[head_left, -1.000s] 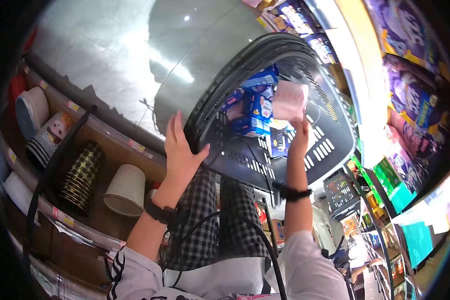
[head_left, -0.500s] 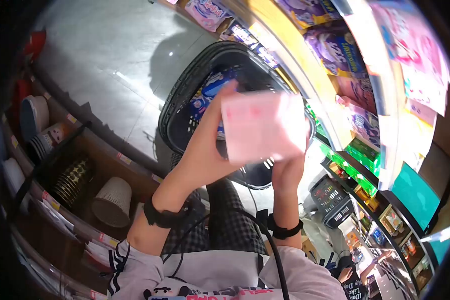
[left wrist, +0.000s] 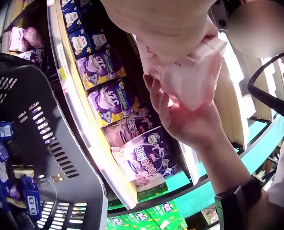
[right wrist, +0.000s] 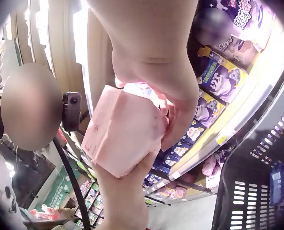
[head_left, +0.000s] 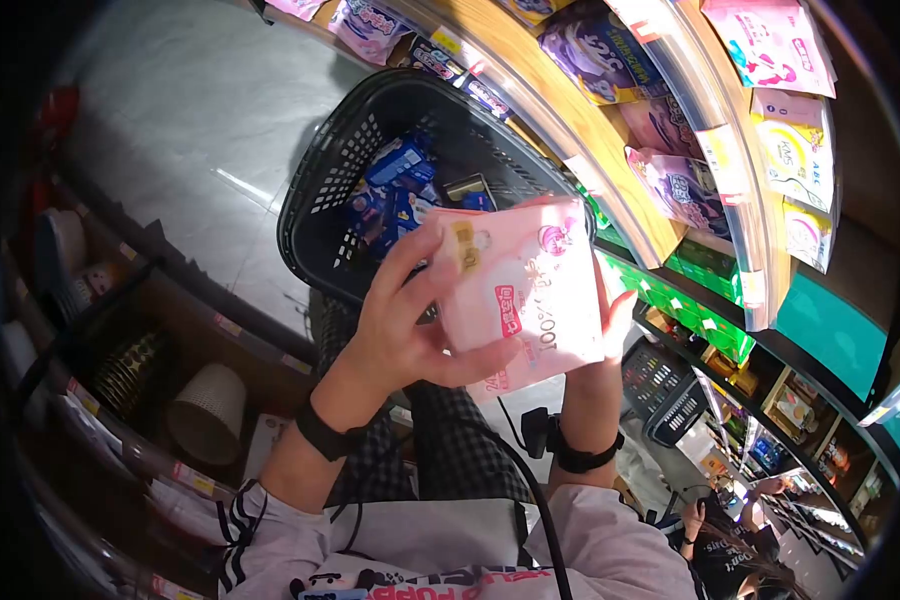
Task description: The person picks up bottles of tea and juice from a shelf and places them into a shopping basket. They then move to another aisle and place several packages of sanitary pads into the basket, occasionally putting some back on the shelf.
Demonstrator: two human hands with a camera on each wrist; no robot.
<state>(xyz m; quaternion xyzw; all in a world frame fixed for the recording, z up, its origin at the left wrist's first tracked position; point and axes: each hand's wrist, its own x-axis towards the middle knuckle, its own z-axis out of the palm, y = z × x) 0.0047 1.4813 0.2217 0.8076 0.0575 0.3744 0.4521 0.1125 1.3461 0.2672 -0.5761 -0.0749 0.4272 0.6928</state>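
A pink package with printed lettering (head_left: 535,290) is held up in front of the body, between both hands. The left hand (head_left: 400,320) grips its left side, thumb across the printed face. Behind the package's right edge is the right hand (head_left: 610,320), its palm and fingers partly hidden. In the left wrist view the right hand (left wrist: 194,122) supports the pink package (left wrist: 185,76) from below. The right wrist view shows the package's plain side (right wrist: 127,129) and the right hand (right wrist: 166,76) around one edge.
Beyond the hands stands a black basket (head_left: 310,240) with blue packs (head_left: 400,165) inside. Shelves of purple and pink packages (head_left: 675,185) curve along the right. At the left a low shelf holds a white woven bin (head_left: 208,412). Another person (head_left: 730,545) is at the lower right.
The pink package has come up from over the basket toward the body, turning its printed face into view. The left hand, earlier empty and spread, now grips it too. The view has shifted rightward.
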